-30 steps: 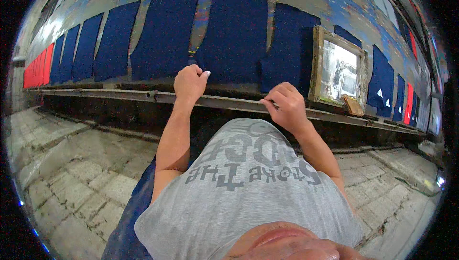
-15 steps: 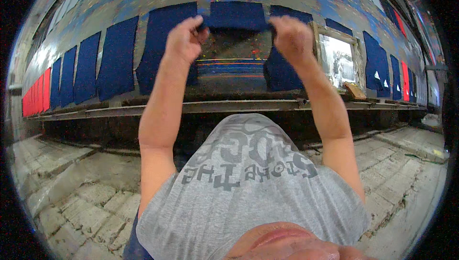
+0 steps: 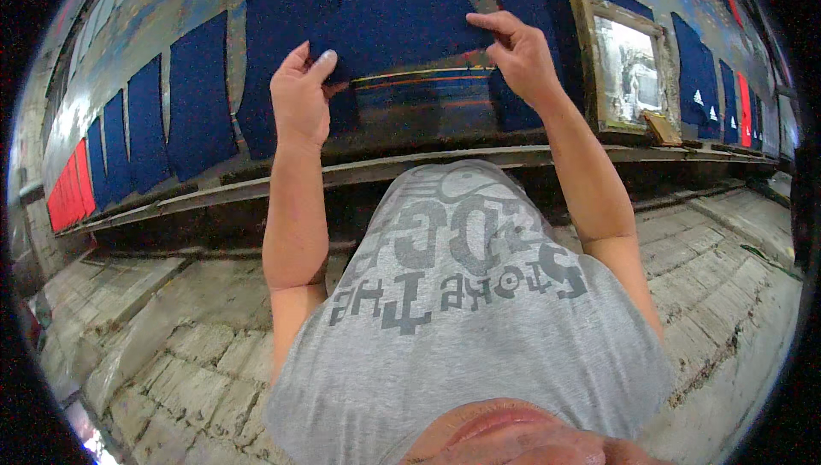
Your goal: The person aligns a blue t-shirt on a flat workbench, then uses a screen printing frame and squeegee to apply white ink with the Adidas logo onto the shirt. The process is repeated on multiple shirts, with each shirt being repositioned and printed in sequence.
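A navy fabric piece (image 3: 398, 7) lies at the upper middle of the long sloped board (image 3: 419, 97), shifted upward, with bare board and coloured streaks below it. My left hand (image 3: 299, 93) is closed at the piece's lower left corner, thumb on top. My right hand (image 3: 526, 54) is at its right edge, index finger stretched toward the cloth and thumb and other fingers bent around the edge. Navy pieces (image 3: 197, 88) lie on both sides. A wooden-framed screen (image 3: 629, 63) with a pale mesh and a small wooden block (image 3: 660, 129) stands to the right.
Red pieces (image 3: 70, 187) lie at the far left, another red strip (image 3: 742, 110) at the right among navy pieces with white marks. A metal rail (image 3: 231, 191) runs along the board's near edge. Below is a floor (image 3: 171, 362) of worn pale slabs.
Both hands have moved up and away from me with the middle navy piece, which was lifted and folded half a second ago and now lies spread higher up, exposing board beneath.
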The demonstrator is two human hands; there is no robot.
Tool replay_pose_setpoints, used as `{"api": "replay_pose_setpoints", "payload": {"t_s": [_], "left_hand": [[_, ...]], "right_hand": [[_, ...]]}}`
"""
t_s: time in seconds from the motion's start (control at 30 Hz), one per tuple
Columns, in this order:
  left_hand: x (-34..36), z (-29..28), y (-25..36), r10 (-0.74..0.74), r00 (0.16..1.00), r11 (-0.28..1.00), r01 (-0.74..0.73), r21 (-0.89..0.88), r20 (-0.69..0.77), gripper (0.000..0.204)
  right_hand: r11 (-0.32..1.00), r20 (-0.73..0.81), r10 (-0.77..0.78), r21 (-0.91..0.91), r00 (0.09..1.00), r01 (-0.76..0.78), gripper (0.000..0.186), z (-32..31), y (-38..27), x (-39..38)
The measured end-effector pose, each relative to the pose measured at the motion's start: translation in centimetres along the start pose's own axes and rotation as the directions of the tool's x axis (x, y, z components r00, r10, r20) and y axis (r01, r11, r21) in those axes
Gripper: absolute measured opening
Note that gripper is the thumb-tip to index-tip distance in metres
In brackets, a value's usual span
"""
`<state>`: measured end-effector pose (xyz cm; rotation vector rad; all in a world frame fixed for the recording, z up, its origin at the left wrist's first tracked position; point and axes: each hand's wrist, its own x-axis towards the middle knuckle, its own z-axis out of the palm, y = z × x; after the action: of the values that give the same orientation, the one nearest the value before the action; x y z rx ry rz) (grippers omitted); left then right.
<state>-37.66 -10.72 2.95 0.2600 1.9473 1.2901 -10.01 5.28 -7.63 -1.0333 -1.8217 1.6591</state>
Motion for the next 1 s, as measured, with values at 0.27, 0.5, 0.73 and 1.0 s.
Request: {"api": "replay_pose_setpoints", "payload": {"t_s": [0.27,0.5,0.73,1.0], "left_hand": [[-4.0,-2.5,-3.0,0.070,0.997,0.758,-0.039,0.651,-0.023,0.070],[-5.3,-6.3,-4.7,0.175,0.981,0.592,-0.176,0.786,0.088,0.049],[-6.1,-6.9,-6.4,0.336,0.936,0.553,-0.288,0.782,0.107,0.050],[-6.0,-7.2,-6.3,0.319,0.940,0.545,-0.289,0.787,0.124,0.047]], "right_hand": [[0.945,0.048,0.320,0.053,0.946,-0.322,0.027,4.4,2.6,-4.4],[0.878,0.166,0.472,0.002,0.866,-0.479,0.015,5.4,0.4,-6.4],[0.945,0.087,0.283,-0.197,0.955,-0.262,0.014,5.4,-0.8,-6.4],[0.935,0.052,0.211,-0.302,0.976,-0.186,0.015,5.7,-0.2,-7.1]]}}
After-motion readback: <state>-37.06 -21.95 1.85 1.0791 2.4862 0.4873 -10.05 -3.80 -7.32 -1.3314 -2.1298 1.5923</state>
